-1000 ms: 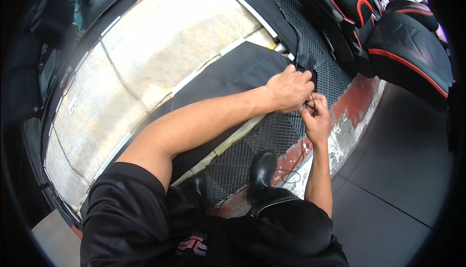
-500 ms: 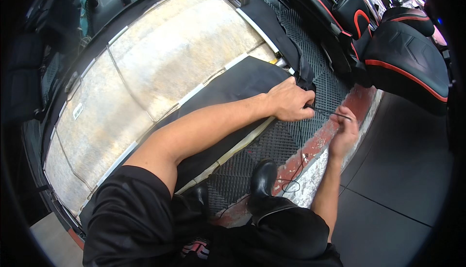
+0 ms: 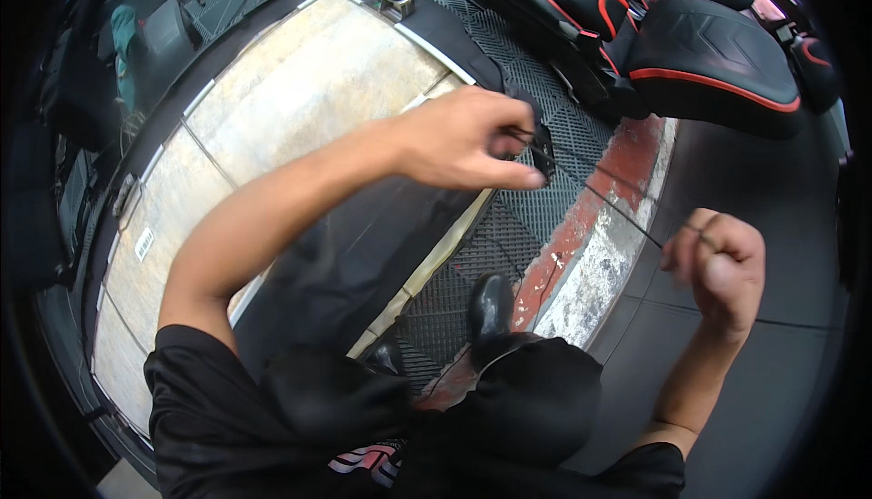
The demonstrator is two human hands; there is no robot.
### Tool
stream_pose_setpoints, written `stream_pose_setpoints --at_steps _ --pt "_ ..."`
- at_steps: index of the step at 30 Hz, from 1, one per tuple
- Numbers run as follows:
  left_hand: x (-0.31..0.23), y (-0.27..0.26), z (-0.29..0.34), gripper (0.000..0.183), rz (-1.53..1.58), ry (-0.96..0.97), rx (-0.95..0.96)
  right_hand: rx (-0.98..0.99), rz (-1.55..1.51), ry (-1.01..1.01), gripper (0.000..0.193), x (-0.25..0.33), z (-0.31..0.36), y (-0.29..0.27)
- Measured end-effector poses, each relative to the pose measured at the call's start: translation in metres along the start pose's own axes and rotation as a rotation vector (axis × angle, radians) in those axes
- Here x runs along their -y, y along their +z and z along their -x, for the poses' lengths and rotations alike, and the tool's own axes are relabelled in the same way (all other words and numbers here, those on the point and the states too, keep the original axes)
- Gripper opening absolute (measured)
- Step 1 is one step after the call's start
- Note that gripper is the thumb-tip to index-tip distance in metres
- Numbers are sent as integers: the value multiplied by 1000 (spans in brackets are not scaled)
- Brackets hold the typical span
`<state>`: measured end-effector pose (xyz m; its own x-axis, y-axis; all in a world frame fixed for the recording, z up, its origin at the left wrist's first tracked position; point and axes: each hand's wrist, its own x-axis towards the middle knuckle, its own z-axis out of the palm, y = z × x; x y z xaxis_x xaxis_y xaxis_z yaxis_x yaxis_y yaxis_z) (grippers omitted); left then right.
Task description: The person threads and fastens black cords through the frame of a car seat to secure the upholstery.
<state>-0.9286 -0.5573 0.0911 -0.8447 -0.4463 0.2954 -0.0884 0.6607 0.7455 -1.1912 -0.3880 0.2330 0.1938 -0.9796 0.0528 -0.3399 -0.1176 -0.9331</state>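
Observation:
My left hand point(image 3: 474, 140) is closed around a thin black cord point(image 3: 623, 215) above the panel's right corner, thumb stretched out to the right. Out to the right, my right hand point(image 3: 724, 272) is raised in a closed grip, with the cord running to its fingers. Between the hands the cord looks pulled straight, in what seem to be two strands. Below my left arm lies a large pad point(image 3: 309, 72) with pale, mottled felt backing, thin wires and white edge strips. A black fabric flap point(image 3: 336, 236) is folded over its near side.
Black seats with red trim point(image 3: 718, 45) stand at the upper right. A red and white painted kerb point(image 3: 590, 245) runs beside grooved rubber matting point(image 3: 454, 317). A black boot point(image 3: 490, 304) is on the matting. A teal cloth point(image 3: 123, 49) hangs at the upper left.
My hands have moved apart: the left up and to the left, the right outward and lower in view. The cord now spans a longer stretch between them. The view has shifted.

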Motion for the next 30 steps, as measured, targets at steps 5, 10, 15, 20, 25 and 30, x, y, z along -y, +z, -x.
stream_pose_setpoints --at_steps 5,10,15,20,25,30 --pt "3 0 2 41 54 42 -54 115 -282 -275 31 19 -29 21" --pt "-1 -19 0 38 233 -26 -161 89 -90 39 33 106 -20 27" --pt "-14 -24 16 40 137 -33 -192 74 568 128 40 164 25 -49" --pt "12 -27 16 42 144 -25 -305 -125 781 464 48 150 72 -89" --pt "14 -23 8 41 206 21 -381 -247 755 696 39 142 134 -157" --pt "22 -27 10 39 189 -29 -410 -496 1955 360 18 133 193 -261"
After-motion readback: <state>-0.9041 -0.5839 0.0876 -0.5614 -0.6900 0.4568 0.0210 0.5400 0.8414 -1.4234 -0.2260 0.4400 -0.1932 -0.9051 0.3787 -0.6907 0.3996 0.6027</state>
